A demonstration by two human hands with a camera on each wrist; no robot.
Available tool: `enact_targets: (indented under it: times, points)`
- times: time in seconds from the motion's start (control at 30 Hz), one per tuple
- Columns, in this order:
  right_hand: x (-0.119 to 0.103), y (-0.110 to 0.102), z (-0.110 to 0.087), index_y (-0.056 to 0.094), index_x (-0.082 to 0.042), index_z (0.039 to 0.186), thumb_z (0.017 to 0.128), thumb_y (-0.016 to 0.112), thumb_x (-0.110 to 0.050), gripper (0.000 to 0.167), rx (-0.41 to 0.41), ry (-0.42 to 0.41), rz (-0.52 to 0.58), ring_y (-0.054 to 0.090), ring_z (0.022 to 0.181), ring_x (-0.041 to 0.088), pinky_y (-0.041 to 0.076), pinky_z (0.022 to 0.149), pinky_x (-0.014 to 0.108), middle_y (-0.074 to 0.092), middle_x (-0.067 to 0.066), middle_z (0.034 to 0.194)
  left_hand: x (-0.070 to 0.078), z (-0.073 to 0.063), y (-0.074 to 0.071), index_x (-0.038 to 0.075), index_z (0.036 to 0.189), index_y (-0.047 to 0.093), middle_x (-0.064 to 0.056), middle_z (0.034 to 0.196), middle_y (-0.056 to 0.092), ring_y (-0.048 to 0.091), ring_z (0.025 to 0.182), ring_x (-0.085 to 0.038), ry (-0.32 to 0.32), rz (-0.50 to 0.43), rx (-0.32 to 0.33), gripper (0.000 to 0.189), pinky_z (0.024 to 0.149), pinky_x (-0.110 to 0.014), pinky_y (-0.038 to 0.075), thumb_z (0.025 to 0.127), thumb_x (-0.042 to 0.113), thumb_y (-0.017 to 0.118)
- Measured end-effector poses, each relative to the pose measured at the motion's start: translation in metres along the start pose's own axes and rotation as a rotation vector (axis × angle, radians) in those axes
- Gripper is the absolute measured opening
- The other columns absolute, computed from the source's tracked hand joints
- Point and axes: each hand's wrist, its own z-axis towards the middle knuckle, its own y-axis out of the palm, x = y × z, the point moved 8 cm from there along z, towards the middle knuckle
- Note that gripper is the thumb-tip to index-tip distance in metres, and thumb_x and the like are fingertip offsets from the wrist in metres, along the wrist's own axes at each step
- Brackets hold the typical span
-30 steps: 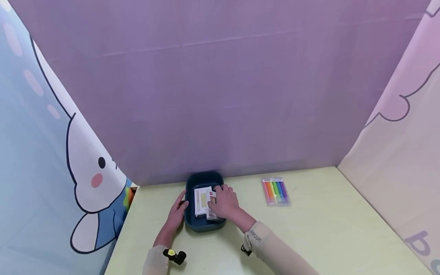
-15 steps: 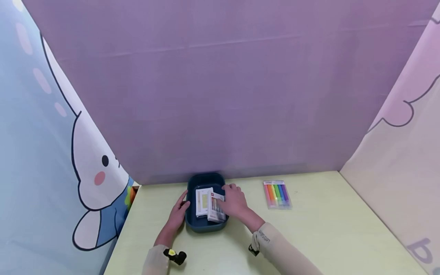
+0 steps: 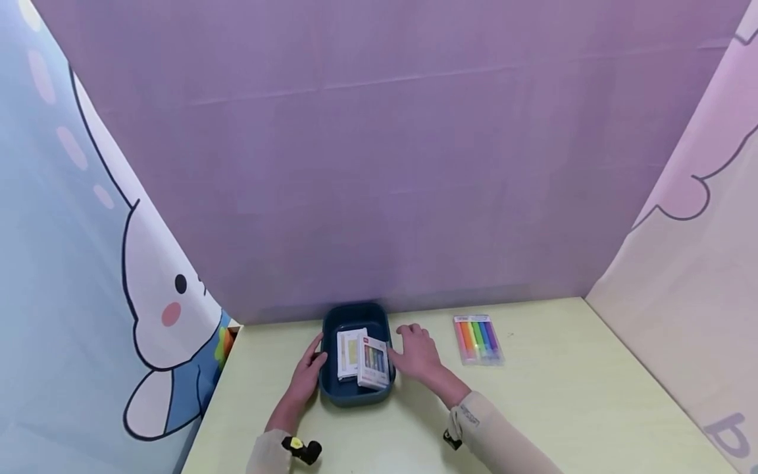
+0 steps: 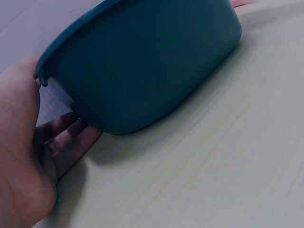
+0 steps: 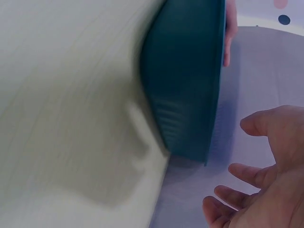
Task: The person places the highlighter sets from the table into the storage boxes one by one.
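My left hand holds the left side of a dark blue plastic bin, its thumb at the rim and its fingers against the outer wall. Inside the bin lies a flat white pack with a yellowish panel. Leaning over that pack's right edge is a white box with a printed front showing coloured sticks, crayons or pens. To the right of the bin my right hand hovers with nothing in it, fingers loosely bent and spread apart. The right wrist view shows a gap between this hand and the bin.
A clear pack of rainbow-coloured highlighters lies farther right on the pale table. A purple cloth wall rises right behind the table's back edge. Printed cloth panels stand at left and right.
My right hand has let go of the white box with coloured sticks, leaving it in the bin, and has drawn back to the right. The left hand stays at the bin.
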Motion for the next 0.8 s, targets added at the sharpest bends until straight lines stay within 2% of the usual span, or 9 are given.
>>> enact_targets:
  times: [0.2, 0.33, 0.5, 0.6, 0.8]
  points:
    - [0.014, 0.000, -0.005, 0.060, -0.002, 0.119, 0.089, 0.066, -0.034, 0.044, -0.007, 0.020, 0.039, 0.053, 0.104, 0.037, 0.045, 0.084, 0.050, 0.055, 0.019, 0.118, 0.000, -0.001, 0.001, 0.026, 0.153, 0.034, -0.022, 0.145, 0.040, 0.037, 0.128, -0.038, -0.012, 0.012, 0.000, 0.051, 0.109, -0.058, 0.021, 0.104, 0.022, 0.047]
    - [0.024, -0.002, -0.007, 0.061, -0.001, 0.118, 0.089, 0.066, -0.033, 0.043, 0.006, 0.014, 0.024, 0.054, 0.103, 0.038, 0.046, 0.083, 0.051, 0.056, 0.020, 0.117, 0.000, -0.001, 0.001, 0.026, 0.153, 0.033, -0.022, 0.149, 0.035, 0.034, 0.132, -0.038, -0.015, -0.004, -0.015, 0.051, 0.110, -0.058, 0.018, 0.104, 0.022, 0.047]
    - [0.038, -0.005, -0.011, 0.062, 0.000, 0.116, 0.088, 0.067, -0.031, 0.042, 0.018, 0.015, 0.016, 0.054, 0.102, 0.037, 0.046, 0.082, 0.050, 0.058, 0.019, 0.115, 0.018, -0.013, 0.002, 0.018, 0.154, 0.030, -0.026, 0.148, 0.034, 0.034, 0.131, -0.040, -0.022, -0.023, -0.050, 0.053, 0.109, -0.059, 0.019, 0.104, 0.019, 0.048]
    - [0.046, -0.006, -0.012, 0.062, 0.000, 0.115, 0.088, 0.067, -0.030, 0.041, 0.019, 0.024, 0.018, 0.054, 0.102, 0.037, 0.046, 0.082, 0.050, 0.057, 0.020, 0.116, 0.030, -0.020, 0.002, 0.016, 0.154, 0.030, -0.027, 0.146, 0.036, 0.036, 0.129, -0.039, -0.018, 0.000, -0.054, 0.054, 0.108, -0.059, 0.021, 0.104, 0.021, 0.048]
    - [0.059, -0.007, -0.012, 0.062, -0.001, 0.115, 0.088, 0.068, -0.029, 0.039, 0.026, 0.027, -0.002, 0.055, 0.103, 0.037, 0.046, 0.085, 0.049, 0.058, 0.019, 0.115, 0.027, -0.016, 0.000, 0.016, 0.154, 0.030, -0.028, 0.143, 0.039, 0.037, 0.127, -0.040, -0.016, -0.004, -0.049, 0.054, 0.108, -0.060, 0.021, 0.103, 0.024, 0.049]
